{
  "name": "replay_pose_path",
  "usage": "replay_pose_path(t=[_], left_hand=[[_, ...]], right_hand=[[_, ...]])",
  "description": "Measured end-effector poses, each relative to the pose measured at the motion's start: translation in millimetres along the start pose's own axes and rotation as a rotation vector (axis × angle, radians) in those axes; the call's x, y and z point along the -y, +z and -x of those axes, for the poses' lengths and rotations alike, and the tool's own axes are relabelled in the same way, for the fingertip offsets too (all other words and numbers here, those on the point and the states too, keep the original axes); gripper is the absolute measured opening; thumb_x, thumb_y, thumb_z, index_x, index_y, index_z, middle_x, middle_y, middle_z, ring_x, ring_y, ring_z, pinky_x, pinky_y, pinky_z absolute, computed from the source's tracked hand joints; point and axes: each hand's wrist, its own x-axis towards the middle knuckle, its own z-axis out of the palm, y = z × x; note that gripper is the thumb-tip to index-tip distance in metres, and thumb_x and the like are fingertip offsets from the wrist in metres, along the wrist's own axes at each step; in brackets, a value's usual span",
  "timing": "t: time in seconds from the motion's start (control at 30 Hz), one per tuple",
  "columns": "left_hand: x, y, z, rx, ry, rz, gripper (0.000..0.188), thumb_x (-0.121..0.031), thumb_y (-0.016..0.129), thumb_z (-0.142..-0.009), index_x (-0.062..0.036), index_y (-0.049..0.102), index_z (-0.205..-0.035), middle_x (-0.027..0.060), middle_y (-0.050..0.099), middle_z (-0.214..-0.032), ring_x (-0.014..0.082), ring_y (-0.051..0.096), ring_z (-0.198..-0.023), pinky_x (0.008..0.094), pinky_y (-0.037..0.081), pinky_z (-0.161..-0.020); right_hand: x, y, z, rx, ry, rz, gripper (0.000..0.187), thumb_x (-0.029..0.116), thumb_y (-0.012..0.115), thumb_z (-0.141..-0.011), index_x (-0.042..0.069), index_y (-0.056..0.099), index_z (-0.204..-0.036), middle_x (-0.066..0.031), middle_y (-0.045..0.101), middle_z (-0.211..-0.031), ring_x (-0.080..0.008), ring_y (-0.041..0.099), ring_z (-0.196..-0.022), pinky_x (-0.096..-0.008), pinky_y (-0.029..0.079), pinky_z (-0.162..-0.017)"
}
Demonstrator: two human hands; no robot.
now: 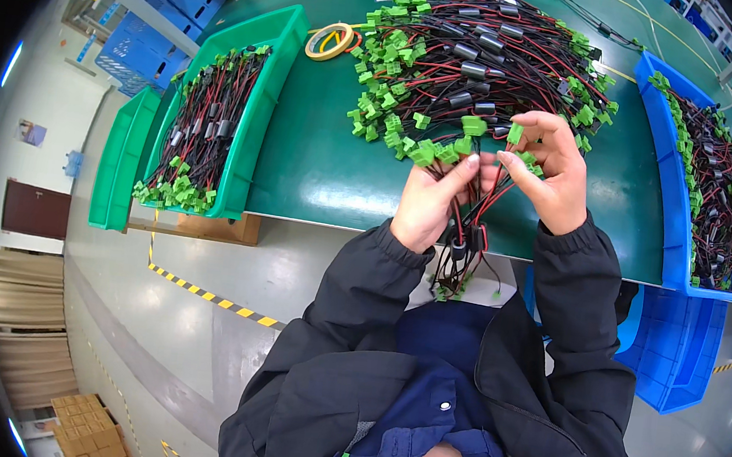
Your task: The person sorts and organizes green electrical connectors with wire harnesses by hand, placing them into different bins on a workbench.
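My left hand (428, 204) is closed round a bunch of red-and-black cables (478, 208) with green plug connectors, near the table's front edge. The connectors fan out above its thumb, while the cables' black cylinders and far ends hang down past the edge. My right hand (558, 178) pinches one green connector (515, 134) between thumb and fingers, at the right side of the bunch. Just beyond both hands lies a large pile of similar cables (479, 59), with green connectors at its left and right ends.
A green bin (262, 122) of cables stands at the left, beside another green bin (116, 165). Blue bins of cables (655, 151) line the right side. Rolls of tape (329, 42) lie on the green table (328, 168) left of the pile.
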Motion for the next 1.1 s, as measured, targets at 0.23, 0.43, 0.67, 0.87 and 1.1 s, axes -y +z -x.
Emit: replay_pose_path(t=[0.23, 0.43, 0.67, 0.87, 1.1], left_hand=[[3, 5, -5, 0.024, -0.050, 0.068, 0.027, -0.016, 0.043, -0.088, 0.0002, 0.045, -0.109, 0.0082, 0.054, -0.099, 0.0166, 0.055, -0.088, 0.0337, 0.047, -0.079], [-5, 7, -3, 0.123, -0.160, 0.048, 0.034, -0.024, 0.035, -0.091, 0.0016, 0.043, -0.111, 0.0126, 0.052, -0.103, 0.0217, 0.055, -0.091, 0.0388, 0.046, -0.082], [7, -20, -13, 0.046, -0.191, -0.033, 0.033, -0.025, 0.037, -0.090, 0.0017, 0.046, -0.107, 0.0123, 0.055, -0.097, 0.0206, 0.057, -0.089, 0.0366, 0.047, -0.079], [-3, -2, -13, 0.064, -0.272, 0.226, 0.025, -0.010, 0.038, -0.085, 0.0023, 0.043, -0.106, 0.0122, 0.052, -0.102, 0.0247, 0.056, -0.090, 0.0392, 0.047, -0.079], [-6, -14, -11, 0.162, -0.354, 0.305, 0.038, 0.003, 0.036, -0.071, 0.0043, 0.043, -0.108, 0.0157, 0.047, -0.111, 0.0299, 0.043, -0.109, 0.0459, 0.033, -0.094]], right_hand=[[3, 2, -11, 0.113, 0.019, 0.130, 0.031, 0.005, 0.066, -0.067, 0.005, 0.054, -0.096, -0.0021, 0.050, -0.078, -0.0078, 0.051, -0.065, -0.0195, 0.042, -0.054], [6, 2, -18, 0.142, -0.049, 0.226, 0.034, 0.010, 0.065, -0.069, 0.007, 0.052, -0.100, -0.0052, 0.054, -0.091, -0.0132, 0.053, -0.080, -0.0233, 0.043, -0.063], [5, 2, -15, 0.252, -0.224, 0.247, 0.032, 0.002, 0.066, -0.065, 0.000, 0.055, -0.095, -0.0086, 0.055, -0.092, -0.0194, 0.056, -0.085, -0.0279, 0.045, -0.072], [-2, 11, -25, 0.298, -0.321, 0.356, 0.026, 0.007, 0.066, -0.063, 0.002, 0.059, -0.087, -0.0084, 0.056, -0.085, -0.0210, 0.055, -0.080, -0.0274, 0.044, -0.070], [-18, -1, -27, 0.228, -0.150, 0.481, 0.029, 0.013, 0.066, -0.066, 0.003, 0.058, -0.092, -0.0073, 0.056, -0.086, -0.0181, 0.054, -0.079, -0.0270, 0.043, -0.067]])
